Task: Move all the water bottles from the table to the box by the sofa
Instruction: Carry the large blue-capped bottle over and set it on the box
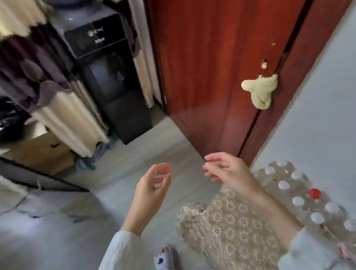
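1. At near right, the water bottles (303, 199) stand clustered on the lace-covered tabletop (229, 227).
2. Left hand (152, 187): released, fingers loosely curled, holding nothing.
3. Right hand (227, 171): released, holding nothing.

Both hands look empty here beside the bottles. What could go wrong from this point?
The water bottles stand packed tightly by the wall, so a reach by the right hand might topple neighbours. The lace cloth drapes near them and could snag a sleeve. The left hand is also empty; the frame is motion-blurred.
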Action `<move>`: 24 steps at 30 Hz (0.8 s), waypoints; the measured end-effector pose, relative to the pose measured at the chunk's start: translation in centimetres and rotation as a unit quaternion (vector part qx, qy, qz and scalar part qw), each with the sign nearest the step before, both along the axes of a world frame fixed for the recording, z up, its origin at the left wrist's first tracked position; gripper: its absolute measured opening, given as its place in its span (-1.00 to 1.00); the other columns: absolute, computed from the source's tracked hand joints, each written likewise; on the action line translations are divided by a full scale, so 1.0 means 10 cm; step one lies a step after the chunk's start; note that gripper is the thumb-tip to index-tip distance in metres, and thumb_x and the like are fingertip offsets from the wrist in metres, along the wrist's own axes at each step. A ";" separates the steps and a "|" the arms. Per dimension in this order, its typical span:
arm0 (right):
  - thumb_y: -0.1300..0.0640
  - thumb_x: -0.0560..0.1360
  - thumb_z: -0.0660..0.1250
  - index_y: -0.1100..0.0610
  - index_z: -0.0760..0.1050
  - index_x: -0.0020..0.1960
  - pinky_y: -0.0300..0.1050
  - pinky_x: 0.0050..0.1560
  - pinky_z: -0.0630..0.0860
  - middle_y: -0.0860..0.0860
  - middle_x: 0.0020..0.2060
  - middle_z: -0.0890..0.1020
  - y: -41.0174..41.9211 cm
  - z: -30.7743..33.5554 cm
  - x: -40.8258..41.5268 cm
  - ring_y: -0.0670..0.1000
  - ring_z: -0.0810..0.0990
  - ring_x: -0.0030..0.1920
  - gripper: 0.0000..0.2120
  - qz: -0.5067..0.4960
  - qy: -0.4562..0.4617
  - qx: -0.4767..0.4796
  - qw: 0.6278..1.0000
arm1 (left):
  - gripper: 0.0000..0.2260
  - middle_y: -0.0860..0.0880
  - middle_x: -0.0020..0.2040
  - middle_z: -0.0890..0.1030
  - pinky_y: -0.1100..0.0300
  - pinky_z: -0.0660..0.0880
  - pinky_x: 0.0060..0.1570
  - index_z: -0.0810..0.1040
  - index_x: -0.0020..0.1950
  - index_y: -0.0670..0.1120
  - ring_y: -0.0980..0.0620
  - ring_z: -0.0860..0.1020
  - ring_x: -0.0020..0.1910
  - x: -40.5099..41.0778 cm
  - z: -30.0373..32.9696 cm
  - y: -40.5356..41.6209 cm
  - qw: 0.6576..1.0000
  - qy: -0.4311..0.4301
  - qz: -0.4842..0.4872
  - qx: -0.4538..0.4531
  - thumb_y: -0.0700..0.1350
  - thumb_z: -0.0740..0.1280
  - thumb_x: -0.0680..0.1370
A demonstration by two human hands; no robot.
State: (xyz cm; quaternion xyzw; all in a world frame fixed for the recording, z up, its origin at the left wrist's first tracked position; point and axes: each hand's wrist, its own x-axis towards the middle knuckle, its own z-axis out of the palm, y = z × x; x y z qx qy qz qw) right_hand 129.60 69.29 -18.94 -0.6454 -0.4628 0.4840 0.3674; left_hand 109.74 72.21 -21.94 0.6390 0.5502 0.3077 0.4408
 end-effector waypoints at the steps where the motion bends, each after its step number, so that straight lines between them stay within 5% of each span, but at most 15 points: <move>1: 0.16 0.51 0.28 0.08 0.49 0.07 -0.15 -0.01 0.57 0.06 -0.05 0.64 0.05 0.07 -0.20 -0.04 0.65 -0.10 -0.85 0.031 0.001 0.006 1.000 | -0.82 0.11 -0.07 0.58 0.20 0.49 -0.10 0.47 -0.03 0.16 0.03 0.58 -0.07 -0.20 0.07 -0.09 0.999 -0.005 0.034 0.006 -0.16 0.28 0.53; 8: 0.26 0.49 0.28 0.11 0.50 -0.07 -0.13 -0.12 0.51 0.18 -0.13 0.62 0.05 0.21 -2.04 0.07 0.58 -0.19 -0.92 0.251 0.010 0.023 0.968 | -0.86 -0.10 -0.03 0.64 0.19 0.51 -0.12 0.55 0.06 -0.11 -0.06 0.61 -0.08 -1.87 0.24 -1.08 0.956 -0.010 0.293 0.018 -0.21 0.29 0.52; 12: 0.19 0.48 0.30 -0.05 0.49 -0.16 0.03 -0.04 0.55 0.11 -0.18 0.65 -0.40 0.20 -3.30 0.07 0.63 -0.16 -0.86 0.390 -0.002 0.013 0.921 | -0.88 -0.09 -0.05 0.63 0.03 0.52 -0.03 0.54 0.01 -0.07 -0.11 0.60 -0.10 -2.82 0.25 -1.89 0.905 -0.029 0.425 0.012 -0.24 0.28 0.52; 24: 0.21 0.51 0.26 0.18 0.51 0.05 -0.09 -0.10 0.56 0.12 -0.14 0.65 -2.11 0.20 -6.65 0.02 0.62 -0.21 -0.86 0.619 0.045 0.017 0.784 | -0.86 0.10 -0.01 0.62 0.13 0.53 0.04 0.51 -0.05 0.16 0.07 0.59 -0.01 -5.32 0.36 -4.23 0.772 -0.018 0.635 0.006 -0.10 0.27 0.54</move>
